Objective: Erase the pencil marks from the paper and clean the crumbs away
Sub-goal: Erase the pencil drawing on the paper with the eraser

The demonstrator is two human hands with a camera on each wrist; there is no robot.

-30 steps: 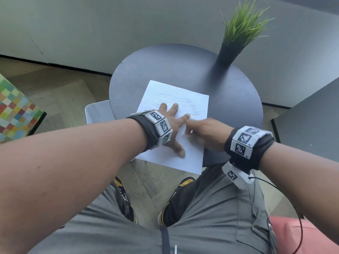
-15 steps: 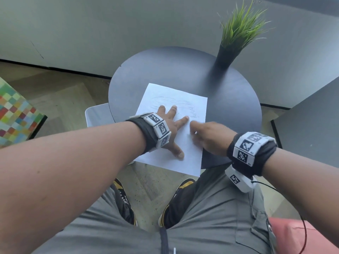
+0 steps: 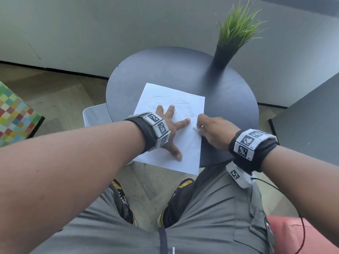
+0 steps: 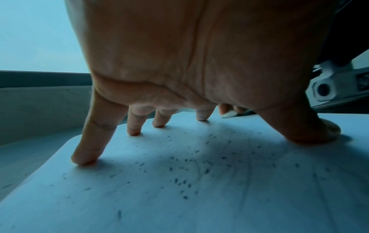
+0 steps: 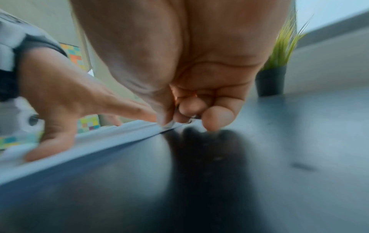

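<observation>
Under the spread fingers (image 4: 85, 151) of the left hand (image 3: 167, 129) lies the paper (image 3: 185, 154), pinned flat on the round dark table (image 3: 229, 99); fingers well apart, tips and thumb pressing down, nothing gripped. Just right of the left index fingertip sits the right hand (image 3: 214, 132), at the sheet's right edge, fingers curled together and pinching a small whitish eraser (image 3: 196, 129); the wrist view is blurred, so exact grip on it is hard to read, but the tip seems to touch the paper near the edge. Beyond the left fingertips, pencil marks (image 3: 176, 103) are plain: long faint loops across the upper sheet and a denser scribble toward the right edge, just ahead of the eraser. Below the left palm, dark crumbs (image 4: 179, 181) are scattered all over the paper. Judgement: erasing is underway but early to mid, since most scribble remains while the area nearer the thumb looks mostly blank; the crumb cleanup has not begun. Left to do: rub out the remaining loops, then sweep the crumbs off. Potted plant (image 3: 233, 33) stands well beyond both hands.
</observation>
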